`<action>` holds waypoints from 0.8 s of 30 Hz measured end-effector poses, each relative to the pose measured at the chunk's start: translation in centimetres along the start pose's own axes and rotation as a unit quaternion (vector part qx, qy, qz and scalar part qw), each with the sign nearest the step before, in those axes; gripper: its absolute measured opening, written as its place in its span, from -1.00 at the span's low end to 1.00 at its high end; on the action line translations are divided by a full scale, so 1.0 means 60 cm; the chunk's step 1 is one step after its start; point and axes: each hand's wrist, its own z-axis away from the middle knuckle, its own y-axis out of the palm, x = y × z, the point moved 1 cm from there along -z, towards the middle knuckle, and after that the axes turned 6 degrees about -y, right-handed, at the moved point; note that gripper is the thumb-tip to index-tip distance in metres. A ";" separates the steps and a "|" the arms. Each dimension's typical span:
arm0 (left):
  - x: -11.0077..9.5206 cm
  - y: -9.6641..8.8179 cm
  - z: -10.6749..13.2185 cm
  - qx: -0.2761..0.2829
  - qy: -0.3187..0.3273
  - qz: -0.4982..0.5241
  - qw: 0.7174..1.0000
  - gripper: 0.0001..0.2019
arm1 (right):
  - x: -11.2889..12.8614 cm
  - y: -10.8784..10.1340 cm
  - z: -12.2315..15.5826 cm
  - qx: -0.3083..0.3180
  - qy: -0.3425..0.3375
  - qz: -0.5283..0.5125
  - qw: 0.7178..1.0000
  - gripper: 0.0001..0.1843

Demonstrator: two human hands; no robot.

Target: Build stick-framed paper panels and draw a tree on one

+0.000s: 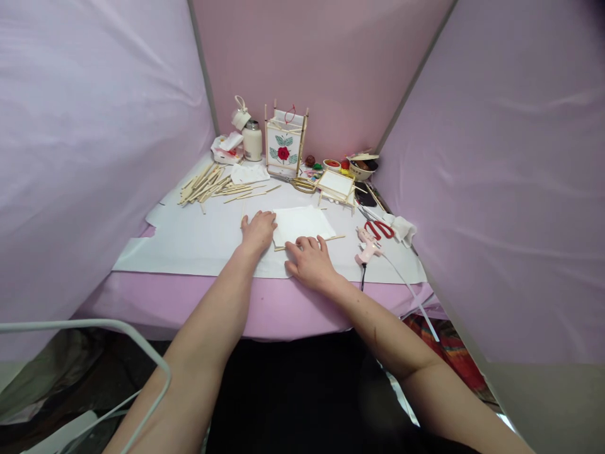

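A white rectangular sheet (305, 224) lies flat on the covered table, with thin wooden sticks showing along its edges. My left hand (259, 231) rests at the sheet's left edge, thumb apart and fingers laid down. On the near edge lie the spread fingers of my right hand (311, 258), over a thin stick (334, 238) that juts out to the right. Neither hand visibly grips anything. What lies under the fingertips is hidden.
To the right are a pink glue gun (367, 246), red-handled scissors (379, 229) and a small stick frame (336, 183). Behind stand a lantern with a red rose (283, 151) and a cream flask (253, 141). Loose sticks (208, 184) are piled left.
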 end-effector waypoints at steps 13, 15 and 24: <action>-0.033 -0.030 0.024 -0.111 0.016 0.016 0.994 -0.46 | -0.064 -0.020 0.026 -0.070 0.061 -0.043 0.995 -0.48; -0.059 -0.033 0.053 -0.146 0.063 0.020 0.987 -0.49 | -0.088 -0.023 0.036 -0.073 0.064 -0.046 0.994 -0.49; -0.118 0.046 0.168 -0.035 0.180 -0.051 0.982 -0.51 | -0.099 -0.005 0.036 -0.008 -0.030 -0.055 0.998 -0.45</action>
